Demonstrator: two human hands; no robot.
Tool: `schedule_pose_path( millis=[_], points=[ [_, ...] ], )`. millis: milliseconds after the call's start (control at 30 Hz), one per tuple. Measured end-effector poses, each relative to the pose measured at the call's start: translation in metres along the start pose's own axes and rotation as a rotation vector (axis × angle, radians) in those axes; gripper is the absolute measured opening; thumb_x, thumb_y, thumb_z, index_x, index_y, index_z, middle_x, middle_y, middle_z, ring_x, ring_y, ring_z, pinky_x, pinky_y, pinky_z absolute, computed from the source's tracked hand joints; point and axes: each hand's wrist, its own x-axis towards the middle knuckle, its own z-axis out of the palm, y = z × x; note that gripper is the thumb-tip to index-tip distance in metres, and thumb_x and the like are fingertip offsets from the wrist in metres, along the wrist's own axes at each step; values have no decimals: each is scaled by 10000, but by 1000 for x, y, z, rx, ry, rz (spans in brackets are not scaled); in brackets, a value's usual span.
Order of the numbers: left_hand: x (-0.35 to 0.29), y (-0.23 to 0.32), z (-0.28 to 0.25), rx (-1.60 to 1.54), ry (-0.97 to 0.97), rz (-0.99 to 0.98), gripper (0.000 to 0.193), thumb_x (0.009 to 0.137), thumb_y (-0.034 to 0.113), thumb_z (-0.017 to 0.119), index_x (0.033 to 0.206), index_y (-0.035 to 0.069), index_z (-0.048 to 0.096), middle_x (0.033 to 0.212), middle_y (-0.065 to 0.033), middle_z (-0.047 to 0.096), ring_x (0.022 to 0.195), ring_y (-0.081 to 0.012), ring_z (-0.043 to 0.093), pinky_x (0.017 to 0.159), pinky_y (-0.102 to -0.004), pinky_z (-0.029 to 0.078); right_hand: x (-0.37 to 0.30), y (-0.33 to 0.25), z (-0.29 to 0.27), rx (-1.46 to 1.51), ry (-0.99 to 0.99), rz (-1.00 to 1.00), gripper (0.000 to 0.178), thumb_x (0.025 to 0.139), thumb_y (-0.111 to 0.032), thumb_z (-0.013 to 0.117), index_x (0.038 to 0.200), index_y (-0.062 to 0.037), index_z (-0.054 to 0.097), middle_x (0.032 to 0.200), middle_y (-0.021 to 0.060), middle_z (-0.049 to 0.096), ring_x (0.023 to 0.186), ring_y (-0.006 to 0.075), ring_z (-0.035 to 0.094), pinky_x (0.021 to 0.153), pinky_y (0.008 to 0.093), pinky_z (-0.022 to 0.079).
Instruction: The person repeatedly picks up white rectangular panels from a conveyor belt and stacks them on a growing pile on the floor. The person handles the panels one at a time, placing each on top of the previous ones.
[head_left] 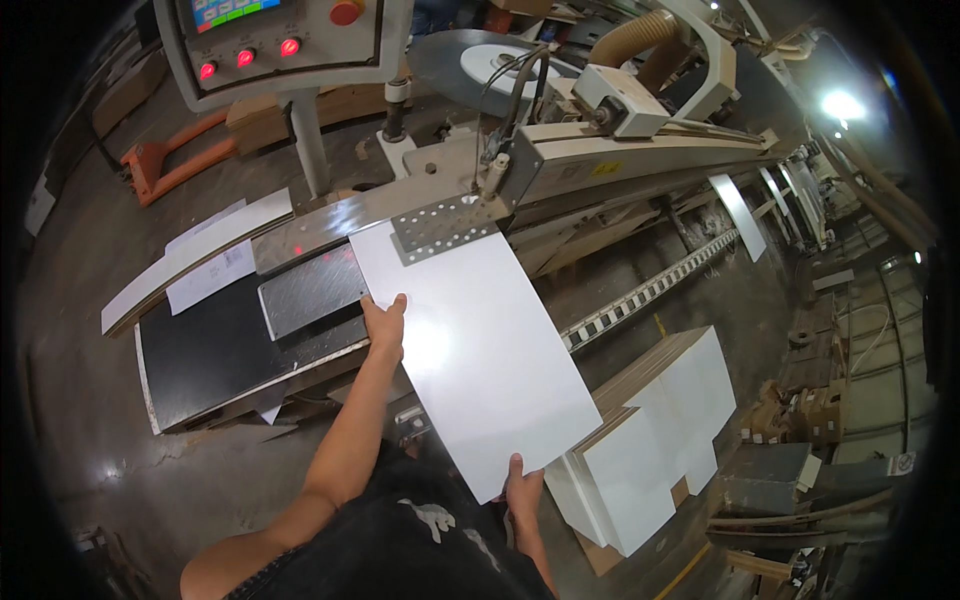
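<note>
A glossy white rectangular panel (480,340) stretches from the machine toward my body. Its far end meets a perforated metal plate (445,228) on the machine. My left hand (385,322) grips the panel's left edge, thumb on top and the other fingers partly hidden, beside a brushed metal plate (312,292). At the panel's near end, my right hand (522,490) holds the edge close to the corner, thumb up, with its fingers mostly hidden underneath.
A black-topped table (215,350) carries a long white strip (190,262) and paper sheets (210,283). Stacked white panels (650,440) stand at right. Beyond are a control box (290,75), an orange pallet jack (150,170), a large reel (490,65) and a roller track (655,290).
</note>
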Motion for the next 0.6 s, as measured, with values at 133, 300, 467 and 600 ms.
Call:
schedule_pose_path(
  millis=[133, 300, 467, 600],
  points=[
    [6, -13, 42, 39, 67, 77, 622, 844, 105, 750, 1343, -25, 403, 1291, -227, 568, 1183, -321, 558, 1021, -397, 421, 50, 24, -17, -99, 56, -86, 458, 991, -290, 572, 1268, 61, 471, 838, 139, 630, 525, 186, 606, 382, 312, 491],
    [11, -42, 107, 97, 58, 155, 703, 860, 134, 751, 1405, -50, 347, 1402, -239, 495, 1241, -356, 528, 1069, -420, 409, 97, 58, -34, -112, 163, 51, 432, 988, -347, 598, 1171, 38, 531, 786, 121, 632, 487, 176, 586, 374, 322, 462],
    [29, -49, 145, -1, -118, 49, 668, 920, 151, 687, 1408, -61, 283, 1397, -298, 450, 1183, -350, 553, 1015, -410, 470, 63, -18, -69, 626, 2, 326, 429, 1006, -457, 550, 962, -31, 573, 817, 134, 668, 547, 180, 628, 487, 312, 546],
    [29, -29, 154, 89, -517, -69, 633, 980, 254, 625, 1383, 32, 190, 1316, -236, 486, 1112, -351, 583, 834, -522, 553, 15, 41, -110, 688, 61, 421, 476, 1013, -474, 522, 1182, -30, 489, 921, 168, 691, 634, 207, 665, 526, 314, 568]
  ],
)
